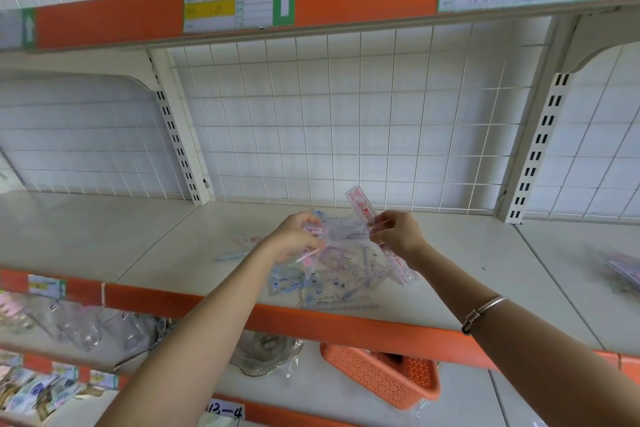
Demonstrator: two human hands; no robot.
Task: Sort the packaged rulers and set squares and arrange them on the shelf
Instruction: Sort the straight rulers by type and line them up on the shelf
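On the shelf (121,239), the left hand (294,237) pinches a pink-printed packet (318,231) over the pile (343,277), which lies mid-shelf near the orange front edge with bare board on both sides. The right hand (398,236) pinches a tilted pink ruler (362,206) at the pile's right edge. A blurred heap (623,270) lies toward the shelf's right end, well apart, and a basket (381,380) sits underneath the front edge.

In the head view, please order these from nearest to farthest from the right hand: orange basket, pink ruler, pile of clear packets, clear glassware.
1. The pink ruler: pinched by the right hand itself.
2. The pile of clear packets: on the shelf, just to its left.
3. The orange basket: lower shelf, below the hand.
4. The clear glassware: lower shelf, far left.
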